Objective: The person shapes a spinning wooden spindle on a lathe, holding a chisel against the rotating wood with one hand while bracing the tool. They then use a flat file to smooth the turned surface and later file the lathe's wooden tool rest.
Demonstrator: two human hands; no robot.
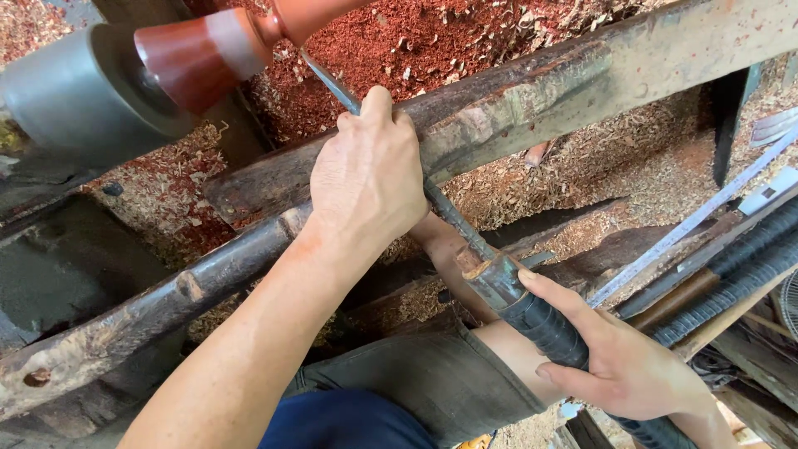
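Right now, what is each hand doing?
Left hand: closed over the chisel's metal shaft, pressed on the tool rest.
Right hand: closed around the chisel's black handle.

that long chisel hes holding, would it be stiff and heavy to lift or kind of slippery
Probably stiff: the chisel has a straight metal shaft that shows no bend between the left hand and the right hand. Likely heavy for its size, being long and mostly metal. Slipping seems unlikely: the handle is wrapped in ribbed black material.
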